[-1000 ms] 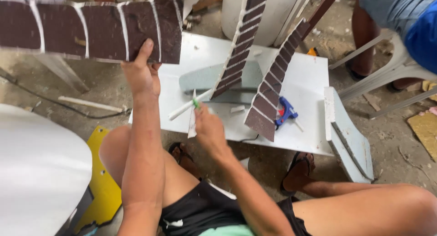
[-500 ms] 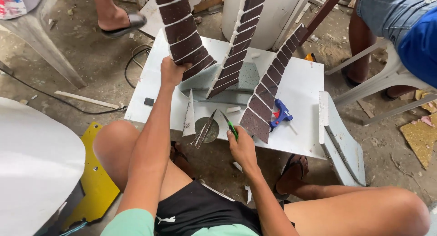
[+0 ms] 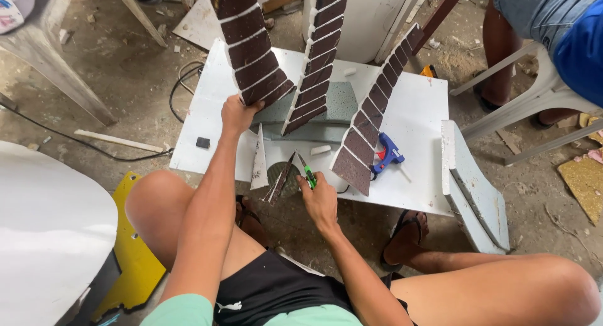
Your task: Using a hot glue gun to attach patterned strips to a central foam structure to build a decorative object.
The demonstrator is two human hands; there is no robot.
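Note:
My left hand (image 3: 237, 114) grips the lower end of a brown tiled column (image 3: 248, 43) that stands on a grey base (image 3: 339, 103) on the white board (image 3: 414, 100). Two more brown tiled columns (image 3: 317, 56) (image 3: 370, 122) rise from the same base. My right hand (image 3: 320, 200) holds a green utility knife (image 3: 308, 172) at the board's near edge, its blade by a thin brown strip (image 3: 279, 180). A white foam wedge (image 3: 259, 159) stands just left of that strip.
A blue glue gun (image 3: 388, 153) lies on the board at the right. A white foam piece (image 3: 474, 188) leans off the right edge. Another person sits on a white plastic chair (image 3: 534, 93) at top right. A white panel (image 3: 44, 232) and yellow sheet (image 3: 135, 257) lie left.
My left hand swung the tiled column from lying across the top left down onto the grey base, upright. My right hand moved right and nearer with the knife.

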